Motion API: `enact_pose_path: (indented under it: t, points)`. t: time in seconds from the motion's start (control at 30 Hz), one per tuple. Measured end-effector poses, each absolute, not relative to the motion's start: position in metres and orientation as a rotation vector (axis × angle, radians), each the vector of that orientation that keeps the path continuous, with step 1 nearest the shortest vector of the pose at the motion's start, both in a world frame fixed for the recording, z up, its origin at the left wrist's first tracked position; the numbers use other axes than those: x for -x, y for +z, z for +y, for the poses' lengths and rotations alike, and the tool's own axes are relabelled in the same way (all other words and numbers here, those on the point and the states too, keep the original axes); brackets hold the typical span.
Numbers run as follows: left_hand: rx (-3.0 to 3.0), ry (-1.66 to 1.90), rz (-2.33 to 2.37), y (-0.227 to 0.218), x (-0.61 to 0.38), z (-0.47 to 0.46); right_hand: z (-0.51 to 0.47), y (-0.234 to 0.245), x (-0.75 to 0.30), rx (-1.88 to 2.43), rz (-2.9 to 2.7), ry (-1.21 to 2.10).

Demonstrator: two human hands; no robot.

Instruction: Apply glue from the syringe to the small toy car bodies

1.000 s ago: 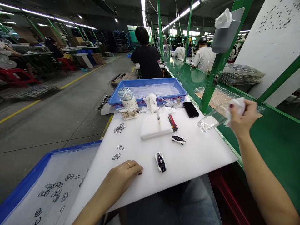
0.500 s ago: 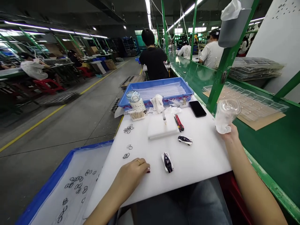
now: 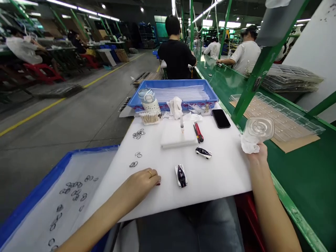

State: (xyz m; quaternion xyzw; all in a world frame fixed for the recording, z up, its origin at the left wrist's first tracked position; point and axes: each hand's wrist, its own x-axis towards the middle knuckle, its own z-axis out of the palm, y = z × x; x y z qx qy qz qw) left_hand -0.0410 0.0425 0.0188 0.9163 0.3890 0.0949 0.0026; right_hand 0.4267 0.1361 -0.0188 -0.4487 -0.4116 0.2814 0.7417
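On a green assembly bench (image 3: 301, 175), a white foam sheet (image 3: 220, 175) as worktop, with a blue tray (image 3: 170, 83) at the far end, holding clear film sheets, and a second blue tray (image 3: 44, 185) at the left, holding black rubber rings (image 3: 75, 187). Beyond the sheet's right edge, a clear plastic cup (image 3: 258, 129), upright, slightly tilted, mouth upward, held in the right hand (image 3: 258, 154) through a white wipe (image 3: 249, 147); those fingers mostly hidden, apparently wrapped around it. At the sheet's near edge, the left hand (image 3: 140, 182), with fingers (image 3: 156, 180) loosely curled on the foam, pinching nothing. Just beside them on the right, a black-and-white toy car (image 3: 181, 176), its long axis pointing away from the body, nearer the left hand.
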Motion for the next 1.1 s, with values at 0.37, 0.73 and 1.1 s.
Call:
enact_pose_path:
  t: [0.37, 0.73, 1.1]
  points:
    - [-1.858, 1.38, 1.278, 0.025, 0.003, 0.003, 0.124, 0.077, -0.415, 1.368, -1.127, -0.21]
    - [-0.51, 1.432, 0.872, 0.014, -0.077, 0.002, 0.131, 0.119, -0.382, 1.451, -1.599, -0.244]
    - [-0.445, 1.39, 0.768, 0.009, -0.069, -0.002, 0.082, 0.109, -0.438, 1.677, -1.497, -0.243]
